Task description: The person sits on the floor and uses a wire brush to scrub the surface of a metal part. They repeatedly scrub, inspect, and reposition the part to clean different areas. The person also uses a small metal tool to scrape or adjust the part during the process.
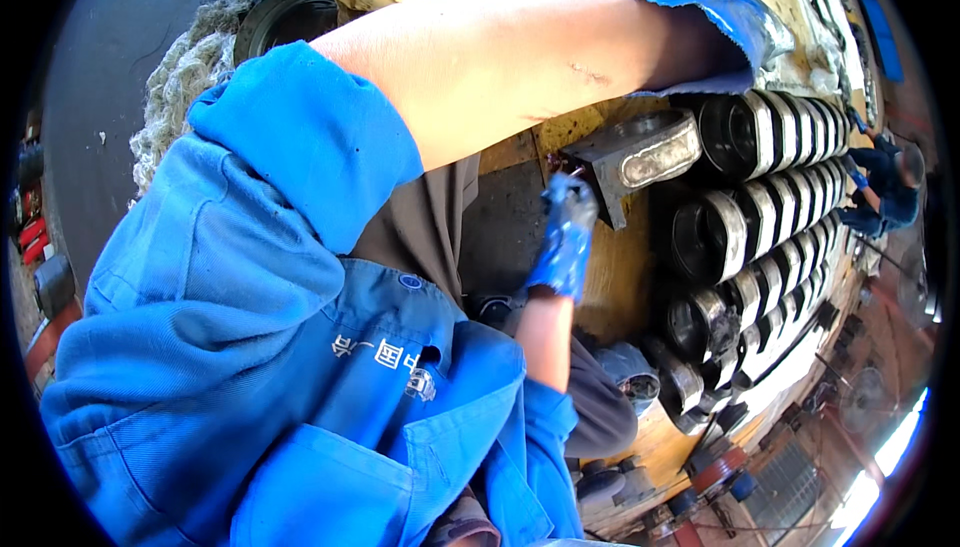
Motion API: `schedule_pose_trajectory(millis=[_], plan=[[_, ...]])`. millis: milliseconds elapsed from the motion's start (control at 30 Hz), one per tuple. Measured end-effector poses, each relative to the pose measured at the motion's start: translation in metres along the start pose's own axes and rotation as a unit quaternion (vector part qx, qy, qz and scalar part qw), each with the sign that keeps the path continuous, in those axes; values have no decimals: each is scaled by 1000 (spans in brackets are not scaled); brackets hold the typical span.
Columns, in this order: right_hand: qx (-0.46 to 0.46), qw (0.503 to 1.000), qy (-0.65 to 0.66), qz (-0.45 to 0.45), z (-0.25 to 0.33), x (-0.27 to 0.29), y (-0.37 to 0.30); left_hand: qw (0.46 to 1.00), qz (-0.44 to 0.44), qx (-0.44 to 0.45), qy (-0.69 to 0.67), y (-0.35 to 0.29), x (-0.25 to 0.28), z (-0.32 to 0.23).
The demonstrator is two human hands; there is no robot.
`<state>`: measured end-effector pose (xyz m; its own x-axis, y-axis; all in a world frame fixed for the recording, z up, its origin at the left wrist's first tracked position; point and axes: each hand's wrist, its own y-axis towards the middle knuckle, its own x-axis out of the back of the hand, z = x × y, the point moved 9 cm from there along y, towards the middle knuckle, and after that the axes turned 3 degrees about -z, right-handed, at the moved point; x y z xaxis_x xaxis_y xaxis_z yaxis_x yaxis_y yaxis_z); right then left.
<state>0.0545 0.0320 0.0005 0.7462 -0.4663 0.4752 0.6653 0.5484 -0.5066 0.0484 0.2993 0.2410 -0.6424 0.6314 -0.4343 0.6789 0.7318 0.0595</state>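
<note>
My left arm stretches from the left across the top, its blue rubber glove folded back into a wide cuff. My left hand (pixel 772 39) is near the far end of the rows of metal parts, its fingers hidden. Below it, my right hand (pixel 568 222), in a wet-looking blue glove, is closed beside the near corner of a grey metal block (pixel 650 152). Something small and dark shows at its fingertips, too small to name. The block has a shiny rounded side and a round opening on top.
Rows of heavy ring-shaped metal parts (pixel 708 235) stand to the right of the block. At the upper left are pale tangled fibre waste (pixel 185 87) and a dark round container (pixel 285 22). Another person (pixel 885 187) in dark blue is at the far right.
</note>
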Motion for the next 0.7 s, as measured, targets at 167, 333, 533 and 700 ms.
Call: schedule_pose_trajectory(millis=[167, 333, 533, 700], plan=[[56, 996, 71, 2, 10, 19, 9, 1000, -1, 13, -10, 0, -9, 3], [29, 975, 201, 91, -77, -9, 24, 1000, 10, 8, -15, 6, -24, 1], [23, 997, 71, -13, 27, 26, 13, 1000, 2, 20, -17, 7, -13, 1], [41, 987, 152, 14, -100, 3, 11, 1000, 8, 8, -16, 8, -23, -6]])
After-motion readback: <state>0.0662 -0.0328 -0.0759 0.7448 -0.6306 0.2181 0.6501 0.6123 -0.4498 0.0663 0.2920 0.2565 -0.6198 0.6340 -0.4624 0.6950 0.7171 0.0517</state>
